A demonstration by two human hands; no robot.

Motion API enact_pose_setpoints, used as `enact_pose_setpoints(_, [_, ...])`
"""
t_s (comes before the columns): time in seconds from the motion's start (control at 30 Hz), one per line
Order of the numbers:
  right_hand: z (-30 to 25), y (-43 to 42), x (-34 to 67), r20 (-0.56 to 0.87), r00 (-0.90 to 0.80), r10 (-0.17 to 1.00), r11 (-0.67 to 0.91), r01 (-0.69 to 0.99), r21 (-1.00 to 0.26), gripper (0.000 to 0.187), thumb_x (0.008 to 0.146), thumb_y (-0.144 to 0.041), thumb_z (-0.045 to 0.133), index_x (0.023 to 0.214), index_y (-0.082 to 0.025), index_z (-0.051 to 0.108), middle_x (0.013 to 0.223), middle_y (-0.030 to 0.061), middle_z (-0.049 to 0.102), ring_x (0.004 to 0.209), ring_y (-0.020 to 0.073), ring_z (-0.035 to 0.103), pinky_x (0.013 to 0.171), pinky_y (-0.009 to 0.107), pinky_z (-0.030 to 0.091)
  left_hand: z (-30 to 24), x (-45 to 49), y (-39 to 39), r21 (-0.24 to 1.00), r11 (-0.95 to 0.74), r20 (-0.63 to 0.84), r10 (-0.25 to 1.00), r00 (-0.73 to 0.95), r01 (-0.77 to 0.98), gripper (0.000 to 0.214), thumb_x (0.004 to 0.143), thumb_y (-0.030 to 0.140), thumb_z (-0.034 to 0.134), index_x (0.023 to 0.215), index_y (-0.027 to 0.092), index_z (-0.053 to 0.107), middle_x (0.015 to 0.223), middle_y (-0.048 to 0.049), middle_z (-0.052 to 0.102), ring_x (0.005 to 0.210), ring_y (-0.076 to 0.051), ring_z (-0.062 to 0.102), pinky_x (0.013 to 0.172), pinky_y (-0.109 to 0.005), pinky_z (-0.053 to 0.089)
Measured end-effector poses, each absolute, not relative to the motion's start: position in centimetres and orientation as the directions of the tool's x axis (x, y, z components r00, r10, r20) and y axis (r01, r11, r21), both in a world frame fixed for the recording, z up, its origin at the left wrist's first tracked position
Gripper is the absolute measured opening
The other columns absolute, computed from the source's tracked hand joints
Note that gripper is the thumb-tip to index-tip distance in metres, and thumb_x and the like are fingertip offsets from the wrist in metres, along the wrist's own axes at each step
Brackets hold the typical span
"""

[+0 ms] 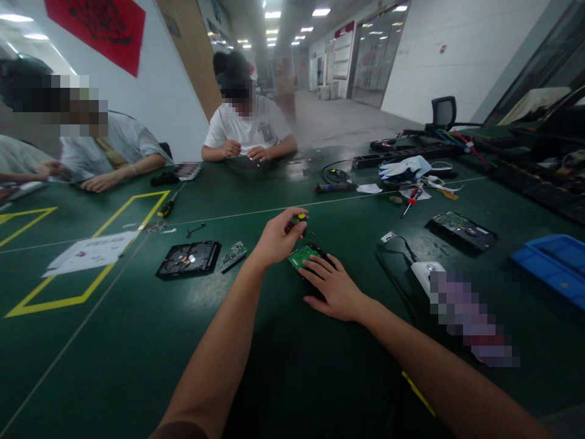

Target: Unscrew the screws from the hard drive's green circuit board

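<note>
My left hand [277, 236] is closed round a screwdriver with a yellow and black handle [299, 219], held upright over a hard drive. That hard drive [305, 255] lies on the green table [137, 341] with its green circuit board facing up. My right hand [334, 288] rests flat on the drive's near side, fingers spread and pressing it down. A few tiny screws [311, 232] lie on the table just beyond the drive.
An opened black hard drive [188, 258] and a loose circuit board [233, 254] lie to the left. Another drive [461, 230], a red screwdriver [411, 200], cables, a white device [427, 272] and a blue tray [555, 263] are to the right. Other people sit across the table.
</note>
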State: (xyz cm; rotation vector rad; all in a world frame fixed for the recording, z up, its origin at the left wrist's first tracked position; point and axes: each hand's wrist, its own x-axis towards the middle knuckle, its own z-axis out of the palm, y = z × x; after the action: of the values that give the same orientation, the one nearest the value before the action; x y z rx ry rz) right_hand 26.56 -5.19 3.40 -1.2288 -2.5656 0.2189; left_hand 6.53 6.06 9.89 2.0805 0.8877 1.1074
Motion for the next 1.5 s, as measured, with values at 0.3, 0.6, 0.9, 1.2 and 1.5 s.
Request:
enact_pose_setpoints(0.3, [3.35, -5.15, 26.60, 0.190, -0.598, 0.779, 0.627, 0.738, -0.249, 0.063, 0.101, -0.052, 0.055, 0.158, -0.027, 0.044, 0.165, 0.0099, 0.043, 0.156, 0.0328, 0.029, 0.127, 0.059, 0.014, 9.55, 6.20, 6.66, 0.654, -0.650, 0.541, 0.759, 0.361, 0.387, 0.031, 0.096, 0.027, 0.068, 0.127, 0.024, 0.070, 0.111, -0.0062, 0.066, 0.073, -0.012, 0.063, 0.072, -0.028, 0.054])
enact_pose_setpoints(0.6, [3.19, -5.07, 26.65, 0.200, -0.599, 0.775, 0.631, 0.736, -0.244, 0.065, 0.100, -0.053, 0.058, 0.158, -0.025, 0.046, 0.163, 0.0110, 0.045, 0.155, 0.0336, 0.031, 0.127, 0.059, 0.014, 9.90, 6.47, 6.39, 0.637, -0.680, 0.554, 0.731, 0.398, 0.363, 0.027, 0.099, 0.026, 0.063, 0.126, 0.022, 0.068, 0.114, -0.0062, 0.068, 0.075, -0.012, 0.064, 0.071, -0.027, 0.053])
enact_pose_setpoints(0.9, [3.47, -5.17, 26.66, 0.189, -0.601, 0.777, 0.629, 0.738, -0.243, 0.063, 0.101, -0.052, 0.055, 0.158, -0.026, 0.045, 0.164, 0.0106, 0.044, 0.155, 0.0329, 0.029, 0.127, 0.060, 0.015, 9.68, 6.63, 6.33, 0.737, -0.589, 0.471, 0.800, 0.373, 0.332, 0.029, 0.097, 0.022, 0.065, 0.126, 0.022, 0.064, 0.107, -0.0049, 0.069, 0.066, -0.010, 0.065, 0.066, -0.026, 0.055])
enact_pose_setpoints(1.2, [3.22, -5.10, 26.74, 0.195, -0.598, 0.778, 0.629, 0.738, -0.246, 0.064, 0.100, -0.053, 0.056, 0.158, -0.026, 0.045, 0.163, 0.0104, 0.045, 0.155, 0.0337, 0.030, 0.127, 0.060, 0.014, 9.56, 6.77, 6.36, 0.726, -0.612, 0.502, 0.783, 0.366, 0.314, 0.025, 0.096, 0.026, 0.067, 0.120, 0.023, 0.068, 0.113, -0.0057, 0.068, 0.065, -0.009, 0.065, 0.063, -0.025, 0.055])
enact_pose_setpoints(1.5, [3.13, -5.07, 26.67, 0.193, -0.602, 0.775, 0.632, 0.734, -0.248, 0.065, 0.101, -0.053, 0.056, 0.158, -0.026, 0.044, 0.164, 0.0107, 0.044, 0.155, 0.0332, 0.029, 0.127, 0.060, 0.013, 9.39, 6.89, 6.49, 0.734, -0.603, 0.512, 0.794, 0.328, 0.313, 0.018, 0.095, 0.032, 0.068, 0.110, 0.022, 0.071, 0.111, -0.0068, 0.068, 0.068, -0.010, 0.065, 0.062, -0.024, 0.055])
